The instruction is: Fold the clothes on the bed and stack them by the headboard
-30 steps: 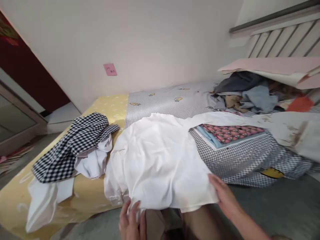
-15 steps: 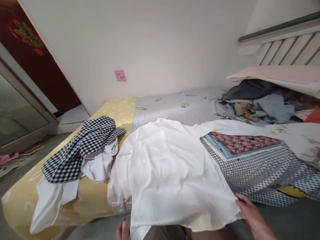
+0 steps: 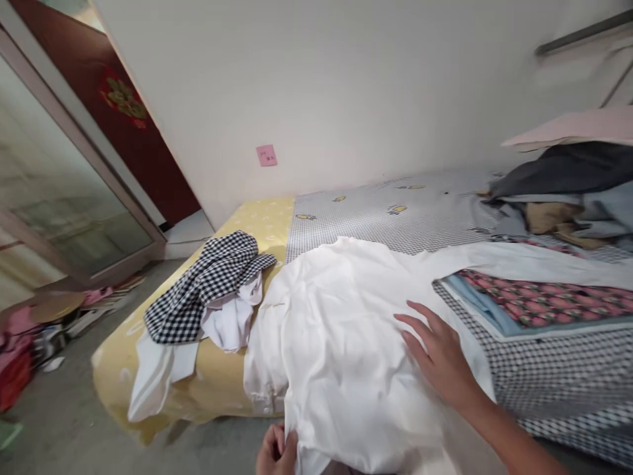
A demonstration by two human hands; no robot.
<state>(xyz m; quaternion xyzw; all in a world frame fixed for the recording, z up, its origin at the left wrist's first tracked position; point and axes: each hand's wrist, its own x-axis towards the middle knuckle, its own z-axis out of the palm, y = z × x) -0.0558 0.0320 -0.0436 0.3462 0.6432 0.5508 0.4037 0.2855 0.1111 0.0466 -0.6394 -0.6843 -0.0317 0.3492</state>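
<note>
Where the left hand (image 3: 277,452) pinches, white fabric (image 3: 341,349) creases.

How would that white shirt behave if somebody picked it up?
The white shirt would probably hang floppy, as it lies in soft wrinkles. It is likely light for its size, since the cloth looks thin. Lifted by the edge at the left hand, its outstretched sleeve would probably trail.
</note>
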